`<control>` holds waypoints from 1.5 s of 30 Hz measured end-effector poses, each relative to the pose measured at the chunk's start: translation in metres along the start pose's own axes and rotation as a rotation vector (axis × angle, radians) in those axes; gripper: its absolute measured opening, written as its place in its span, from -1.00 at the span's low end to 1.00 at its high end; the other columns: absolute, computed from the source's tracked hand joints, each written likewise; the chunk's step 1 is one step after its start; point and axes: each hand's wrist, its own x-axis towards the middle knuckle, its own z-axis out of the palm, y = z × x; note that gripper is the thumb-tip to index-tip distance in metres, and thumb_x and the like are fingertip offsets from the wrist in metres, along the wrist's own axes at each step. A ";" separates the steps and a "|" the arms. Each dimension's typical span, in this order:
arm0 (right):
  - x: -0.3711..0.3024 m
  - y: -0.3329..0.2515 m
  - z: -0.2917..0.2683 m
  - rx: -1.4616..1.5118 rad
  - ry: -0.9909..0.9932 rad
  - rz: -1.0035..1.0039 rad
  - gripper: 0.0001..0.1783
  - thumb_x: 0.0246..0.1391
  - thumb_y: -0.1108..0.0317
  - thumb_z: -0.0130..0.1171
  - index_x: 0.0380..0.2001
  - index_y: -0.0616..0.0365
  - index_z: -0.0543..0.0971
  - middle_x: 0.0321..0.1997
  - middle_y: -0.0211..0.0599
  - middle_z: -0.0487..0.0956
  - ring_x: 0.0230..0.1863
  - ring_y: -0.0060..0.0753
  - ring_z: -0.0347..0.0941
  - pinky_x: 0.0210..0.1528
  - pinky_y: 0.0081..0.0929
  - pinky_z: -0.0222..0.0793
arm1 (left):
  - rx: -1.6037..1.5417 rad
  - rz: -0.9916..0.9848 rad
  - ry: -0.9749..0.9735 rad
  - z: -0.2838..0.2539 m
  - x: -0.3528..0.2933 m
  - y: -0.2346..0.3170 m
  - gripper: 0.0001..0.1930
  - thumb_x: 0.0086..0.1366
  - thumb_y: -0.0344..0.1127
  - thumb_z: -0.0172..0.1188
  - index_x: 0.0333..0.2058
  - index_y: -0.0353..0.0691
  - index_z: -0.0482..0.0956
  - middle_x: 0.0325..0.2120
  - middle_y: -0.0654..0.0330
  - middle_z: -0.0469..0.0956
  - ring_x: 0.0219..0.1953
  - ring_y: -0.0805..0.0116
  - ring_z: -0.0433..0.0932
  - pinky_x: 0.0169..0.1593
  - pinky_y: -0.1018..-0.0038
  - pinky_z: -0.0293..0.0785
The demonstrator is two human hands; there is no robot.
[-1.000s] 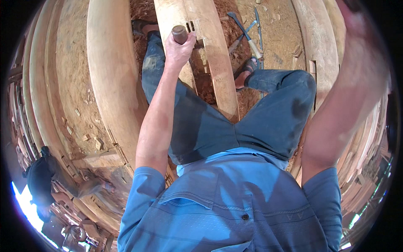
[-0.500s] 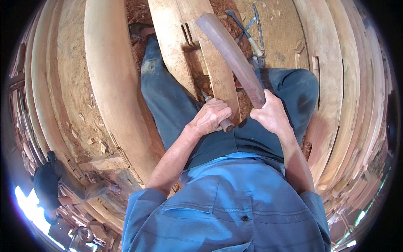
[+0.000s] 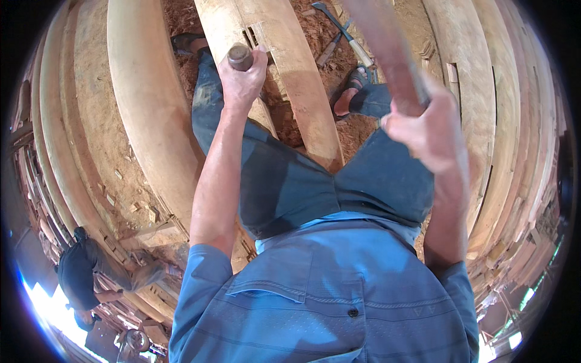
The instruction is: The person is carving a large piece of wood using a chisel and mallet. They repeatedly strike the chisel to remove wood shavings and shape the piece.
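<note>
My left hand point(image 3: 243, 81) is closed around a chisel point(image 3: 240, 56), seen from the round butt of its handle; its blade is hidden below the fist. It stands over a pale timber beam point(image 3: 308, 100), close to narrow slots point(image 3: 250, 37) cut in the wood. Nearer me, the same beam has a larger mortise point(image 3: 284, 121) with dark debris in it. My right hand point(image 3: 428, 133), smeared by motion, grips one end of a long brown wooden club point(image 3: 393, 60). The club is raised off to the right, apart from the chisel, and its far end leaves the picture.
Long-handled tools with metal heads point(image 3: 357, 48) lie on the chip-covered ground beyond my sandalled foot point(image 3: 351, 91). Thick timbers flank me, one at left point(image 3: 145, 78) and others at right point(image 3: 466, 121). At far lower left, another person point(image 3: 78, 266) bends over.
My left hand has moved away from my lap, farther along the beam, turning the chisel handle end up. My right hand has lifted the club and shifted right. My legs have shifted too.
</note>
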 end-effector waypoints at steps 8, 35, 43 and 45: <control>0.027 -0.048 -0.049 0.040 0.142 -0.420 -0.87 -0.04 0.31 0.32 -0.46 0.12 0.61 -0.52 -0.41 0.57 -0.60 -0.60 0.41 -0.54 -0.51 0.30 | -0.065 -0.087 -0.015 -0.006 0.002 -0.003 -0.75 0.22 -0.33 0.33 -0.56 -0.30 0.51 -0.63 0.31 0.53 -0.53 0.57 0.48 -0.40 0.48 0.45; -0.010 0.001 0.014 0.041 0.074 -0.030 -0.60 -0.29 0.44 0.30 -0.24 0.22 0.55 -0.49 -0.48 0.45 -0.52 -0.65 0.36 -0.47 -0.59 0.28 | 0.161 -0.165 -0.176 -0.026 -0.085 0.043 -0.67 0.07 -0.35 0.52 -0.39 -0.22 0.47 -0.54 0.23 0.55 -0.45 0.38 0.54 -0.30 0.36 0.51; -0.015 -0.008 0.018 0.083 -0.030 0.053 -0.58 -0.24 0.46 0.28 -0.19 0.28 0.56 -0.32 -0.19 0.65 -0.33 -0.46 0.52 -0.19 -0.44 0.44 | -0.162 -0.063 0.003 -0.045 0.014 0.039 -0.81 0.26 -0.32 0.32 -0.37 -0.27 0.50 -0.55 0.18 0.57 -0.48 0.40 0.55 -0.28 0.44 0.46; -0.015 -0.005 0.021 0.049 -0.043 0.057 -0.55 -0.25 0.44 0.30 -0.17 0.30 0.55 -0.32 -0.14 0.65 -0.32 -0.41 0.53 -0.17 -0.41 0.44 | -0.350 -0.038 0.078 -0.031 0.020 0.032 -0.73 0.29 -0.30 0.31 -0.52 -0.22 0.44 -0.68 0.22 0.48 -0.63 0.44 0.45 -0.46 0.49 0.37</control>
